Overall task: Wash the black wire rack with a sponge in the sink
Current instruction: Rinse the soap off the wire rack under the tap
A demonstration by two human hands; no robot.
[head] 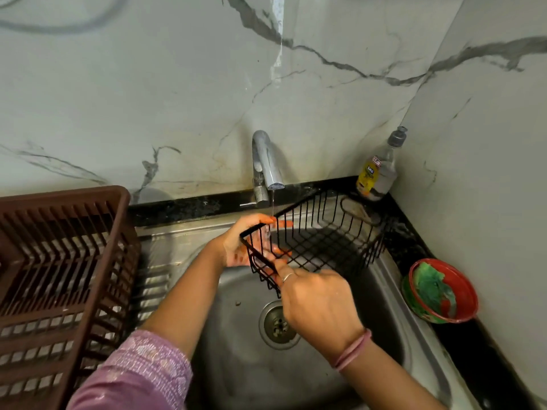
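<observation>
The black wire rack (pixel 325 232), a basket-shaped one, is held tilted over the steel sink (pixel 236 365), under the tap (pixel 266 164). A thin stream of water falls from the tap onto the rack's left rim. My left hand (pixel 245 244) grips that left end, fingers curled over the top wire. My right hand (pixel 316 303) pinches the near rim of the rack, with a ring on one finger. A green sponge (pixel 432 288) lies in a red bowl (pixel 461 309) on the counter to the right, apart from both hands.
A brown plastic dish drainer (pixel 59 276) fills the left side beside the sink. A dish soap bottle (pixel 379 170) stands in the back right corner on the black counter (pixel 183 207). The drain (pixel 276 324) sits below my right hand. Marble walls close in behind and right.
</observation>
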